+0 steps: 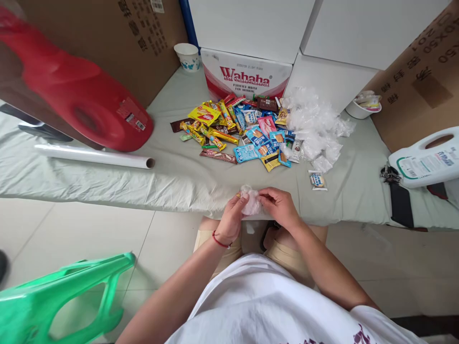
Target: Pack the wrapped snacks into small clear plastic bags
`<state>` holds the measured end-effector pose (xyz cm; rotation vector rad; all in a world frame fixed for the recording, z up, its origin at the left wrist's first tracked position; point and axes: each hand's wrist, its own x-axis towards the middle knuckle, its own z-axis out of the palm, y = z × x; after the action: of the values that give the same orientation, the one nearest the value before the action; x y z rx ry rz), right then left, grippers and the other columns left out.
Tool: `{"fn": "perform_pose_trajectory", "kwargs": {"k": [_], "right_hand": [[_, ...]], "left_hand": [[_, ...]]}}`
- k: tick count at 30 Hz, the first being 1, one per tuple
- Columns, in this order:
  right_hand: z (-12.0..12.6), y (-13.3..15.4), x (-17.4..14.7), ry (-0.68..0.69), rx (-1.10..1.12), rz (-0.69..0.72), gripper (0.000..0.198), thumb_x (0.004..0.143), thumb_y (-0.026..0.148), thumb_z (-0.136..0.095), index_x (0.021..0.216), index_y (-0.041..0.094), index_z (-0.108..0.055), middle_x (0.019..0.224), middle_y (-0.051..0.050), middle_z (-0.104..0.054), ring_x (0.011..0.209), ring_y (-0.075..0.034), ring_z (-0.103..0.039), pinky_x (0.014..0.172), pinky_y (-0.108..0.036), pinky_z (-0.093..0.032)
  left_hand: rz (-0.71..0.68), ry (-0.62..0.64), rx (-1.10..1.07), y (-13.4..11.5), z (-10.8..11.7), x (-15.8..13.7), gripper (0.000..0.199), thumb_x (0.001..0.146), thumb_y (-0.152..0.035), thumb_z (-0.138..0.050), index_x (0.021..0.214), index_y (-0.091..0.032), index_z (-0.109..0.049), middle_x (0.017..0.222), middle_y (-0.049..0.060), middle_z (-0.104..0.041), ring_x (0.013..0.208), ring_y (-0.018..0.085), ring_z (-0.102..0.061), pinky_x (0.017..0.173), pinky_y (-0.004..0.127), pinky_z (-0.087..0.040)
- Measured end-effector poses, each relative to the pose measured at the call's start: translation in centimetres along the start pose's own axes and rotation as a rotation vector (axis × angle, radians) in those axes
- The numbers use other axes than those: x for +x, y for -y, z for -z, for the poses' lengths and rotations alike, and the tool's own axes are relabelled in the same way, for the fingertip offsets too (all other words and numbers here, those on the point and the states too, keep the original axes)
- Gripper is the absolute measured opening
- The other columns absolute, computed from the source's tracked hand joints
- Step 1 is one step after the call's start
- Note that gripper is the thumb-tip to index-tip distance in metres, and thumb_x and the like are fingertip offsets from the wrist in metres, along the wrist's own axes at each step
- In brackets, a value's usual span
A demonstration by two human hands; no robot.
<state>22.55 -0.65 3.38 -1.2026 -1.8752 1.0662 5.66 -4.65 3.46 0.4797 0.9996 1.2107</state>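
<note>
A crumpled clear plastic bag (252,204) is held at the table's front edge, just above my lap. My left hand (231,219) is closed on its left side, the thumb lying over the plastic. On the right side, the fingers of my right hand (282,206) pinch the bag's edge. Whether anything lies inside the bag, I cannot tell. Beyond my hands is a heap of wrapped snacks (218,126) in yellow, blue, brown and pink. A loose pile of clear plastic bags (311,122) touches its right side. One small wrapped snack (317,180) lies apart, nearer my right hand.
A red jug (103,102) and a white roll (93,156) are at the left. A paper cup (188,58) and a Wahaha carton (247,79) stand behind. At right are a white bowl (360,110), a white bottle (426,160) and keys (389,173). A green stool (68,296) is lower left.
</note>
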Motion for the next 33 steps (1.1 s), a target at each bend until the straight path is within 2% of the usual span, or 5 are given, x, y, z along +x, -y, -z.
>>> {"fn": "perform_pose_trajectory", "kwargs": {"k": [10,19,23,28,33], "right_hand": [[1.3,-0.6,-4.4,-0.227,-0.363,0.336,0.018,0.097,0.020,-0.063,0.096,0.030,-0.078,0.091,-0.007,-0.071,0.087,-0.021,-0.060,0.078,-0.037,-0.053],[1.9,-0.9,-4.5,-0.201,0.493,-0.331,0.039,0.093,0.059,-0.066,0.110,0.025,-0.072,0.104,-0.006,-0.070,0.086,-0.018,-0.062,0.067,-0.028,-0.055],[0.1,-0.1,-2.9,-0.001,0.524,-0.349,0.041,0.081,0.060,-0.078,0.091,0.021,-0.072,0.078,0.000,-0.063,0.069,-0.013,-0.054,0.060,-0.023,-0.049],[-1.6,-0.1,-2.5,-0.240,0.461,-0.388,0.044,0.079,0.064,-0.076,0.088,0.022,-0.067,0.070,0.002,-0.059,0.056,-0.011,-0.046,0.046,-0.023,-0.041],[-1.9,0.8,-2.4,-0.276,0.456,-0.387,0.045,0.077,0.064,-0.078,0.085,0.022,-0.067,0.069,0.001,-0.060,0.057,-0.012,-0.048,0.049,-0.025,-0.044]], "left_hand": [[0.044,-0.273,-0.184,-0.5,2.0,2.1,0.039,0.075,-0.048,-0.088,0.086,-0.019,-0.064,0.082,0.000,-0.073,0.074,0.014,-0.069,0.077,0.029,-0.060],[-0.071,-0.214,-0.051,-0.4,0.8,1.5,0.041,0.073,-0.052,-0.089,0.077,-0.020,-0.063,0.068,-0.004,-0.062,0.066,0.010,-0.061,0.059,0.021,-0.047],[-0.081,-0.114,0.049,0.2,0.0,1.2,0.048,0.074,-0.064,-0.083,0.085,-0.021,-0.065,0.073,-0.001,-0.061,0.069,0.014,-0.059,0.060,0.025,-0.045],[-0.489,-0.411,0.435,0.0,0.4,-0.9,0.038,0.074,-0.041,-0.088,0.099,-0.025,-0.065,0.104,0.004,-0.062,0.090,0.017,-0.058,0.078,0.028,-0.047],[-0.525,-0.130,0.740,0.6,-0.3,-2.6,0.030,0.063,-0.027,-0.094,0.085,-0.026,-0.074,0.095,0.006,-0.068,0.096,0.026,-0.059,0.094,0.037,-0.044]]}}
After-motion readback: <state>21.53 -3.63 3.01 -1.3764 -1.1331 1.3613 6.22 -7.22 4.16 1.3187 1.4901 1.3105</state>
